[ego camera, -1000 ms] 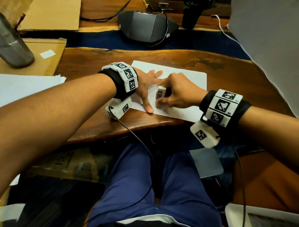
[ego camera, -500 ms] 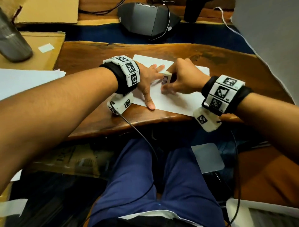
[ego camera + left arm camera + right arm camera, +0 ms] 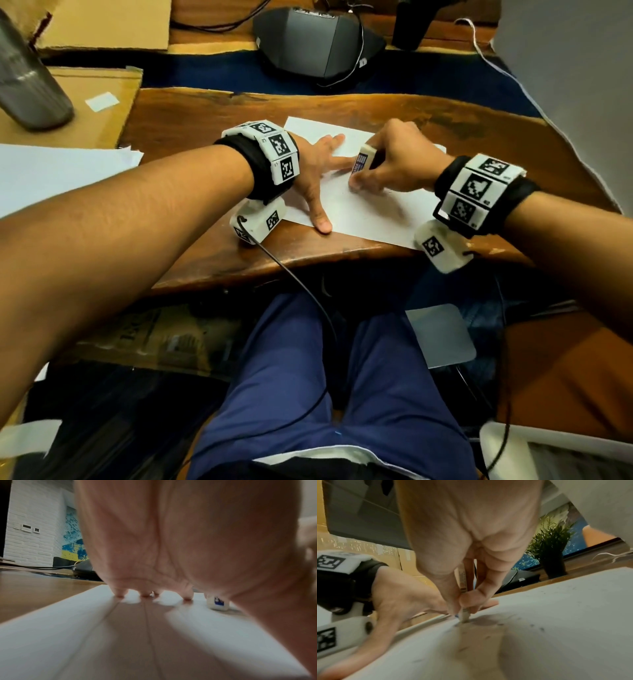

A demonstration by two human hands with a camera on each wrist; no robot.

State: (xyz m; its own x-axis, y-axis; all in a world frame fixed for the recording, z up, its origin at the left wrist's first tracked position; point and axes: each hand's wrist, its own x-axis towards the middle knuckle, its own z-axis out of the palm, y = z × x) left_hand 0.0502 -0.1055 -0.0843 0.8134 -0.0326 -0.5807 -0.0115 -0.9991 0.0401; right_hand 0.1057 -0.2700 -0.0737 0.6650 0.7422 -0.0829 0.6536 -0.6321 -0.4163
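**Eraser down on the sheet: one hand pinning, one hand pinching**

So the person sits at a wooden table (image 3: pixel 191 113) with a white sheet of paper (image 3: pixel 370 212) lying flat near the table's front edge. The left hand (image 3: pixel 317 171) lies on the sheet's 9 o'clock side, fingers straight and spread wide, holding nothing. In the left wrist view its fingertips (image 3: pixel 120 595) press down on the paper. The thumb points back toward 6 o'clock, ending at the sheet's near edge.

The right hand (image 3: pixel 397 164) comes in from 3 o'clock with fingers curled, pinching a small white eraser (image 3: pixel 363 161) that has a blue printed sleeve. The eraser stands roughly upright, a bit tilted. Its lower end touches the paper around the middle of the sheet, just beside the left index finger. From the right wrist view there's a greyish smudge right where the eraser meets the paper, plus small dark specks scattered across the sheet.

Around it: a grey metal bottle (image 3: pixel 27 78) sits at 10 o'clock from the paper on flat cardboard (image 3: pixel 89 130). A dark wedge-shaped desk speaker (image 3: pixel 318 41) with cables is at 12 o'clock, and a pile of white sheets (image 3: pixel 51 171) is at 9 o'clock. A potted plant (image 3: pixel 551 545) stands at the far side of the table.
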